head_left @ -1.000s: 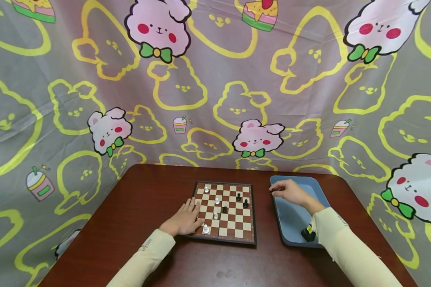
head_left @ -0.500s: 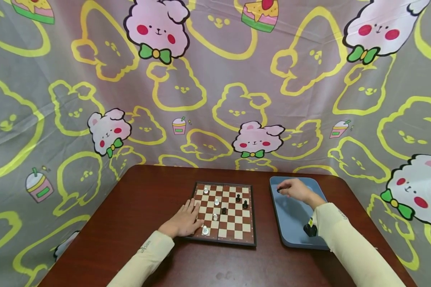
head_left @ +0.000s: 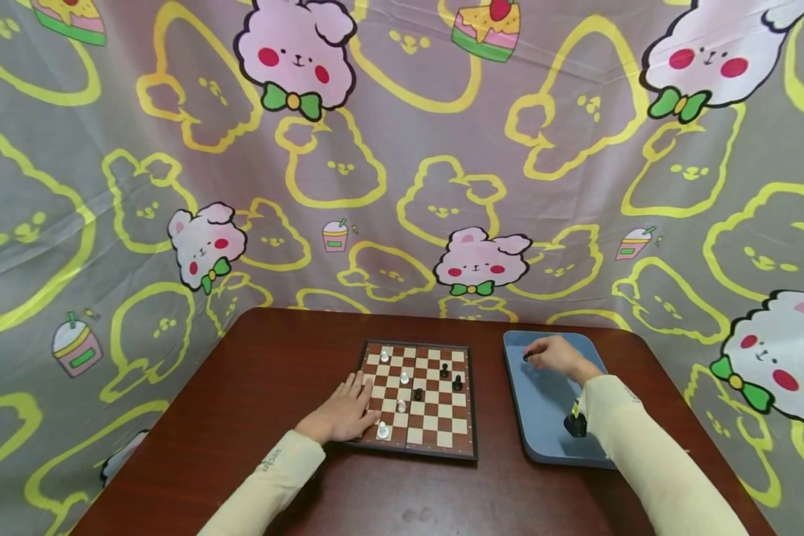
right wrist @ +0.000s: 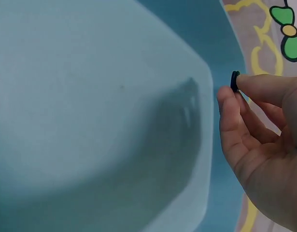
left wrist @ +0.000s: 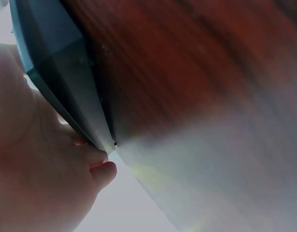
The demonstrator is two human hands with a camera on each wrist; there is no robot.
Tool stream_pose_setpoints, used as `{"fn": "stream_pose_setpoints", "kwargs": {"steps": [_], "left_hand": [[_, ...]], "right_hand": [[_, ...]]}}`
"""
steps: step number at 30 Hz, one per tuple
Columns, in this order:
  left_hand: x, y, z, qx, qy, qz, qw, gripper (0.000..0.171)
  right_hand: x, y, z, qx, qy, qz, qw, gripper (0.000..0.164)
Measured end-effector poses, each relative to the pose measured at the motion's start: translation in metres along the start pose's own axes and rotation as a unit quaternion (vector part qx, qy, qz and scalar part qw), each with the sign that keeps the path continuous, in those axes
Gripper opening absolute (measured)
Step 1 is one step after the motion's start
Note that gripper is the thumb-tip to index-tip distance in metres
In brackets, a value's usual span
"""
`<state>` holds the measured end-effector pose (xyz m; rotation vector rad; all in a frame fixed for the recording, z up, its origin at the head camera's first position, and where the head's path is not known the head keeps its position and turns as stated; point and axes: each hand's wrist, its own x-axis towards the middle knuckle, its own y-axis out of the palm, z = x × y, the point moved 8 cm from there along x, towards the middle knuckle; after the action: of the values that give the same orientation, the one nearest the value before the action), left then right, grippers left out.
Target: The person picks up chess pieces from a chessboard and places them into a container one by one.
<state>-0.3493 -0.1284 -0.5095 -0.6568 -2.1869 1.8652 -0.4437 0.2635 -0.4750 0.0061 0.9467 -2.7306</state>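
The table (head_left: 275, 357) showed wood grain under a polished, softly reflective finish. The tray (head_left: 541, 409) looked to be smooth, satin plastic; the chessboard (head_left: 440, 417) had a smooth plastic-looking rim. The backdrop (head_left: 402, 141) was creased cloth, slightly shiny; the sleeves (head_left: 643, 447) appeared matt fabric.

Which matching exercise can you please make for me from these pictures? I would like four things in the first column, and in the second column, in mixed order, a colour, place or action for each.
Column 1
1. left grip
2. tray
3. right grip
4. chessboard

Column 2
a. brown and cream squares
b. pinches a small black piece
c. rests on the chessboard's left edge
d. plain blue

Right pairs: 1-c, 2-d, 3-b, 4-a
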Motion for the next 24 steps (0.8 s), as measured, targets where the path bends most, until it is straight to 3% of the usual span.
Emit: {"fn": "stream_pose_setpoints", "kwargs": {"steps": [15, 24], "left_hand": [[-0.0016, -0.0026, -0.0043, 0.0, 0.005, -0.004, 1.0, 0.07], [-0.0015, -0.0019, -0.0021, 0.005, 0.006, -0.007, 0.9999, 0.07]], "right_hand": [[0.0013, 0.0054, -0.0092, 0.007, 0.001, -0.011, 1.0, 0.023], [0.0032, 0.0026, -0.0006, -0.006, -0.009, -0.013, 1.0, 0.028]]}}
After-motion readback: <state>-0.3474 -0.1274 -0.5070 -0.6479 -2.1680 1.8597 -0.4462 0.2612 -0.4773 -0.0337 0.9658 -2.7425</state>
